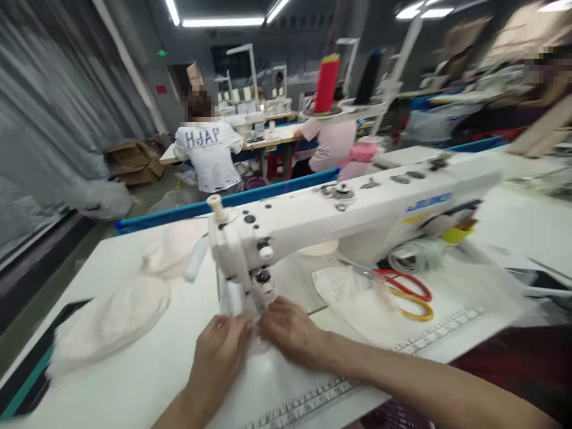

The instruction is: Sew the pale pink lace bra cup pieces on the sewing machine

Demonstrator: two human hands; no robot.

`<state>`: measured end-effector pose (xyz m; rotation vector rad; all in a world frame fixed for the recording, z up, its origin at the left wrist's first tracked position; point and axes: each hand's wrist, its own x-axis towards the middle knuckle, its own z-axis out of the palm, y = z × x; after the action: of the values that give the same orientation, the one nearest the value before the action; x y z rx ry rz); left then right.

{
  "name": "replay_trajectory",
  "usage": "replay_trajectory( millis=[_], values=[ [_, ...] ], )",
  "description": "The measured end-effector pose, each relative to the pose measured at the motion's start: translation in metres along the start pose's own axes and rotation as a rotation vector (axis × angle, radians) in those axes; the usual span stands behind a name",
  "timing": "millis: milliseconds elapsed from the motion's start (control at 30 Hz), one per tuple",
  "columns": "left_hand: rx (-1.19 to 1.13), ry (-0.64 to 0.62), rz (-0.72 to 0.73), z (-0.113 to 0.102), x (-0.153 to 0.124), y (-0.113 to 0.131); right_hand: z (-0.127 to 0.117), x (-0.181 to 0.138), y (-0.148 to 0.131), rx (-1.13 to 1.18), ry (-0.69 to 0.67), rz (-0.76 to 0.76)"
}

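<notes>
A white sewing machine [313,223] stands across the table, its needle end just beyond my hands. My left hand [223,345] is closed, with fingertips pinching the near edge of a thin white fabric piece [258,347] below the needle area. Right beside it, my right hand [292,330] has its fingers bent down and closed on the same fabric, close under the machine head. Blur and my fingers hide most of that piece. Scissors [409,289] with red and yellow handles lie to the right, partly over a white cut fabric piece [353,298].
White fabric stacks [111,316] lie on the left of the table [147,393]. Measuring tapes [308,402] run along its front edge. Behind the machine are a blue rail [277,187], a red thread cone [326,83] and people [208,152] seated at other tables.
</notes>
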<state>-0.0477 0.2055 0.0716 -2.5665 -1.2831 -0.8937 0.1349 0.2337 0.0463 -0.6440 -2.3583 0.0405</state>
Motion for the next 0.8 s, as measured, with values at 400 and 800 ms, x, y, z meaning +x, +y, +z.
replay_trajectory(
  millis=[400, 800],
  values=[
    [-0.156, -0.272, -0.189, 0.003, -0.010, -0.007, 0.001, -0.005, 0.013, 0.268, -0.114, 0.128],
    [-0.030, -0.162, 0.005, -0.004, -0.009, 0.002, -0.020, -0.009, 0.008, 0.236, -0.223, -0.016]
  ],
)
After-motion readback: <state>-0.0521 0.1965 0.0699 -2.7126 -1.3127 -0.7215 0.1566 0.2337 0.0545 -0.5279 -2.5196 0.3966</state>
